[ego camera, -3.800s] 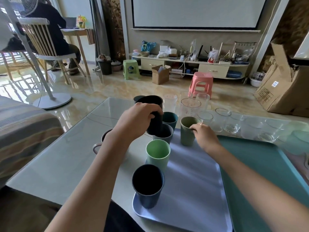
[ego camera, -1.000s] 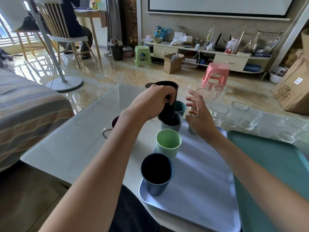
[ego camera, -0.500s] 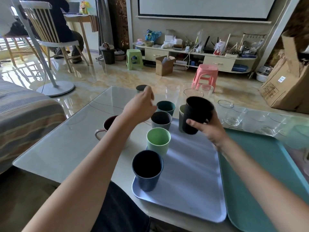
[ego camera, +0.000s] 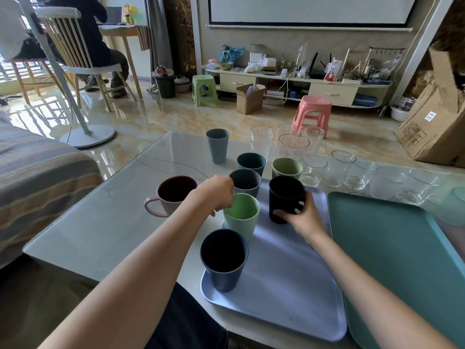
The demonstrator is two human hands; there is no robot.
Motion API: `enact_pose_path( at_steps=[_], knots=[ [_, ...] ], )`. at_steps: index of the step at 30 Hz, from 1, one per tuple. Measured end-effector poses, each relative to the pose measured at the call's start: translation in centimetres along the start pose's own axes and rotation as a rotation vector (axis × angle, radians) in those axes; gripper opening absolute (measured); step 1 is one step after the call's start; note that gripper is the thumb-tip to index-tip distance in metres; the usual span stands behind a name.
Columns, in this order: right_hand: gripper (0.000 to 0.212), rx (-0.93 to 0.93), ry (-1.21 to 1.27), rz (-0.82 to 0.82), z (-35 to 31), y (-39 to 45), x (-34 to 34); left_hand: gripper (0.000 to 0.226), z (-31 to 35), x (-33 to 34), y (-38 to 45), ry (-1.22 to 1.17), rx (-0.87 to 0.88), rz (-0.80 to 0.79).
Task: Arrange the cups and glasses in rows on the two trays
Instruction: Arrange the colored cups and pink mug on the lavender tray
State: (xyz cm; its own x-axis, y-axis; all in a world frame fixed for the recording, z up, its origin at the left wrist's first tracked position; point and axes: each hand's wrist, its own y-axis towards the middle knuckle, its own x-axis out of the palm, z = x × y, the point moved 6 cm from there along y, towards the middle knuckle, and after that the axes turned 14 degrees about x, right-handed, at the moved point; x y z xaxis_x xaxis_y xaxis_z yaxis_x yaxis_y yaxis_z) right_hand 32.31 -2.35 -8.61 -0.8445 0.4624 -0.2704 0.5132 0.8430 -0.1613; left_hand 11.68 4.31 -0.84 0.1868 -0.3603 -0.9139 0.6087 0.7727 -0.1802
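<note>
this is a living room in a home. a low tv cabinet (ego camera: 299,83) full of small things stands under a projector screen (ego camera: 309,8), plastic stools (ego camera: 312,113) and cardboard boxes (ego camera: 437,122) are on the shiny tile floor (ego camera: 176,117), and a striped sofa (ego camera: 37,177) is beside the glass table (ego camera: 100,222).

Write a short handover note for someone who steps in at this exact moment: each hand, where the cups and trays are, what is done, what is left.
Right hand grips the black cup on the lilac tray.
Left hand is at the green cup; grip unclear.
Done: navy, green, grey and teal cups form the left row; an olive cup heads the second.
Left: the mug, the tall grey cup and the glasses stand on the table. The teal tray holds nothing.
</note>
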Motion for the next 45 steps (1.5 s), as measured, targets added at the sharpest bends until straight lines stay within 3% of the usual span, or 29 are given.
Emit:
enact_pose_path(
  at_steps=[4,8,12,18,22,28,32,38,42,45],
  knots=[
    [0.080,0.018,-0.033,-0.022,-0.2,-0.1,0.4,0.036,-0.2,0.1,0.0,-0.010,-0.017,-0.003],
    [0.092,0.049,-0.081,-0.094,-0.3,-0.4,0.4,0.024,-0.5,-0.3,-0.2,-0.084,-0.032,-0.018],
    [0.110,0.101,-0.239,-0.148,0.2,-1.6,-0.7,0.038,-1.4,-2.2,-0.3,-0.156,-0.053,0.104],
    [0.083,-0.132,-0.286,-0.054,-7.2,-1.4,-1.4,0.017,-4.3,-5.4,0.3,-0.150,-0.058,0.391],
    [0.068,-0.280,-0.482,-0.058,-12.9,1.1,2.2,0.027,-5.6,-8.1,2.9,-0.031,0.005,0.513],
    [0.059,-0.313,-0.834,-0.252,-17.2,8.4,11.2,0.037,-6.9,-10.1,10.9,0.180,0.130,0.394],
    [0.058,-0.291,-1.040,-0.285,-17.6,14.0,16.6,0.034,-8.3,-10.1,15.5,0.211,0.169,0.333],
    [0.027,-0.243,-1.169,-0.371,-15.9,18.5,21.1,0.031,-10.7,-7.5,20.0,0.284,0.052,0.111],
    [0.021,-0.297,-1.162,-0.325,-17.1,18.0,20.7,0.028,-10.6,-7.5,19.4,0.221,-0.028,0.241],
    [0.048,-0.337,-0.986,-0.343,-18.6,16.3,18.6,0.028,-8.9,-9.4,16.9,0.245,-0.008,0.358]
  ],
)
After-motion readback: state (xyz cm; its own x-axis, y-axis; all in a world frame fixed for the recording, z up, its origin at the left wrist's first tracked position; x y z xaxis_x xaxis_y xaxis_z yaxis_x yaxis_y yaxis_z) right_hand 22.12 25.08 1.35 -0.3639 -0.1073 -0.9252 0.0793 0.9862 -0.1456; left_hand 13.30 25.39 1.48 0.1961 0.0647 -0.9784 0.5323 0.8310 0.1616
